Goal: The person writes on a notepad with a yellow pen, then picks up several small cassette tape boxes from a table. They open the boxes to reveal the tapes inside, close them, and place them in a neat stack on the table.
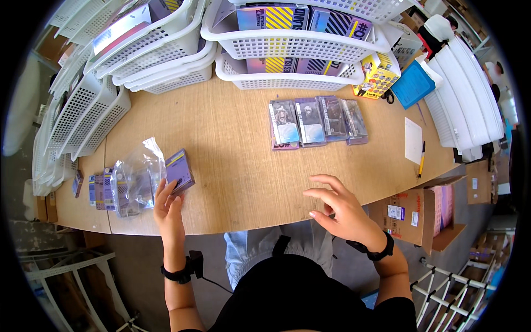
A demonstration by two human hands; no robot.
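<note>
My left hand (170, 207) is at the table's left front, with its fingers and thumb closed on the lower left corner of a small purple box (180, 170). Beside that box lies crumpled clear plastic wrap (141, 180), partly over a row of small purple boxes (101, 191). My right hand (342, 209) hovers by the front edge with its fingers apart and nothing in them. Farther back sit several clear-wrapped card packs (326, 123) with figures on their fronts, side by side in a row.
White perforated baskets (301, 45) holding purple boxes stand at the back, and more stacked baskets (91, 119) at the left. A yellow box (378, 74), blue container (413, 84), white card (413, 140) and yellow pen (422, 159) are at the right. An open carton (408, 216) stands below the edge.
</note>
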